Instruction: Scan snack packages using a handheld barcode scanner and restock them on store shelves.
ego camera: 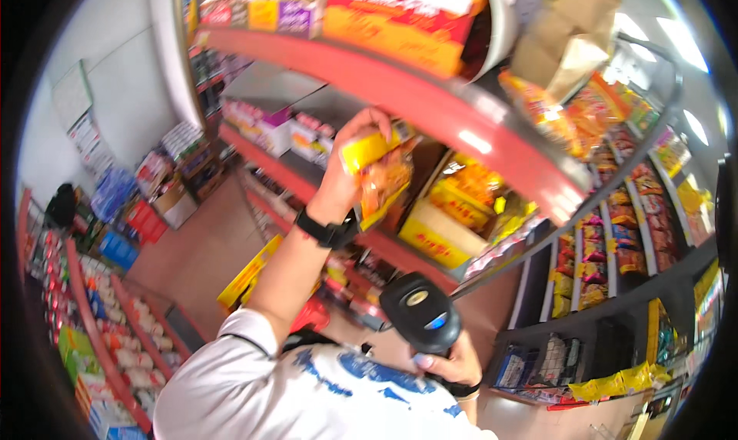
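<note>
My left hand (351, 151) grips a yellow, partly clear snack packet (385, 177), raised in front of the red-edged shelf. A black watch (328, 229) is on that wrist. Beside the packet, on the shelf below, a yellow open-topped carton (444, 232) contains more yellow snack packets (464, 197). Lower down and close to my body, my right hand (458, 362) is closed around a black handheld barcode scanner (424, 313). The scanner's head tilts up toward the shelf, and my fingers partly hide its handle.
A red shelf edge (369, 71) crosses above my left hand, with a red and orange carton (398, 24) on it. A dark cable or bar (628, 169) curves at the right. Snack racks (622, 226) stand right; stacked boxes (173, 192) and another shelf (98, 307) are left.
</note>
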